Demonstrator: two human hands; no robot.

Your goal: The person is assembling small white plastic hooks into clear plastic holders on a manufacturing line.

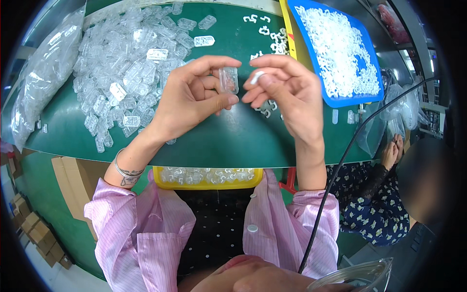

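Observation:
Between the thumb and fingers of my left hand point(192, 95) is a clear plastic case point(228, 80), held upright above the green table. My right hand point(289, 90) pinches a small white plastic clip point(257, 77) just to the right of the case, apart from it. Beneath my right hand, a few more white hook-shaped clips point(266, 109) lie on the table. A large heap of clear plastic cases point(138, 73) spreads out to the left of and beyond my left hand.
A blue tray point(335, 103) of white clips stands at the right beside a yellow edge point(297, 46). A yellow tray point(209, 185) with assembled pieces sits at my lap. A filled plastic bag point(48, 78) lies far left. A black cable point(340, 170) crosses the right; another person's hands point(393, 152) are beyond.

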